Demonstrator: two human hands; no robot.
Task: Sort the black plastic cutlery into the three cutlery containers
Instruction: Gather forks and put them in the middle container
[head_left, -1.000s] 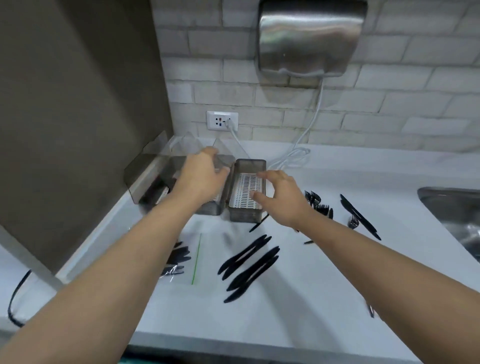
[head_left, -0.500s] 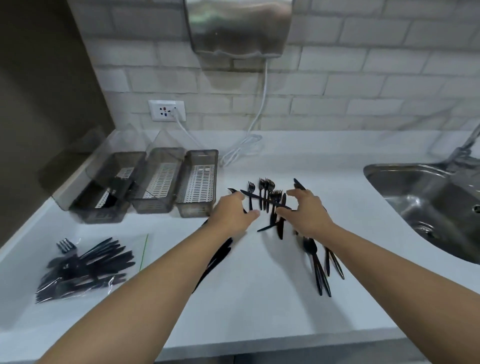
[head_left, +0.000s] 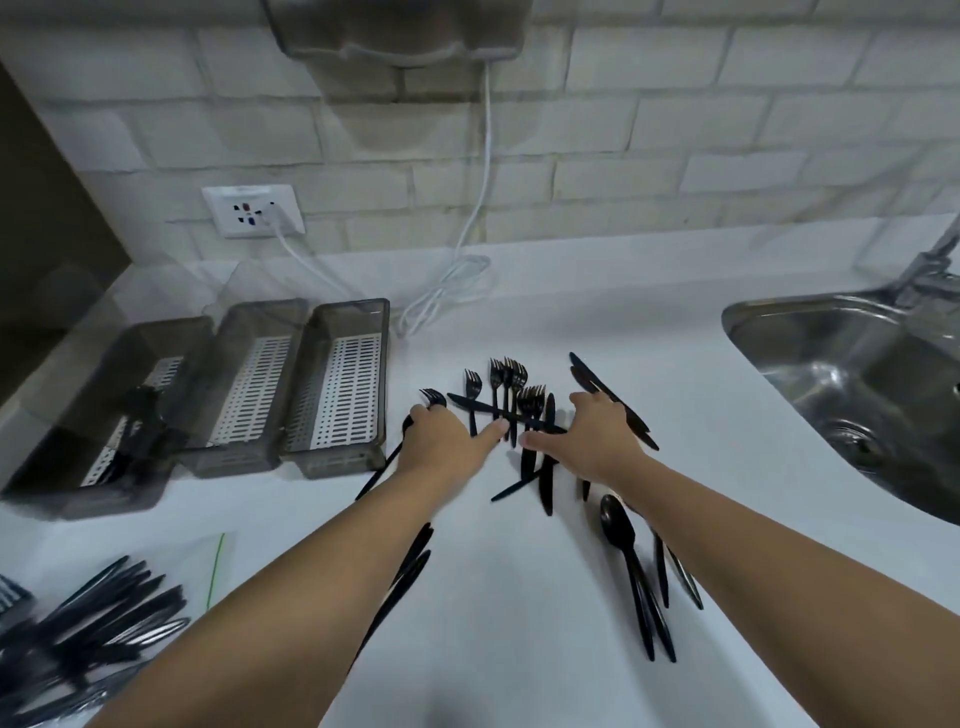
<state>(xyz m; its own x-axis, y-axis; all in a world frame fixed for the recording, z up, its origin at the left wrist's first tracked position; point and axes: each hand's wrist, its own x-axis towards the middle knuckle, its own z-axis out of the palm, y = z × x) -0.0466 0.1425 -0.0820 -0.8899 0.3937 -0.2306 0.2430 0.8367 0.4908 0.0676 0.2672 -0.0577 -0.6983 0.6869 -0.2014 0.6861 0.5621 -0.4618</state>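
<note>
Sorting is at an early stage. The left container (head_left: 104, 410) holds some cutlery; the middle container (head_left: 249, 384) and right container (head_left: 337, 384) appear empty. Forks (head_left: 506, 387), knives (head_left: 545, 467) and spoons (head_left: 631, 566) lie loose on the surface (head_left: 519, 649). The left hand (head_left: 441, 441) and right hand (head_left: 597, 441) rest spread, grasping nothing visible.

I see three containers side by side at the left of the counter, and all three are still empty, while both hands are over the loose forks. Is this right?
Not quite. The head view shows the leftmost container already holds some black cutlery; only the middle container and right container are empty. The rest is right: the left hand and right hand are over the loose forks.
</note>
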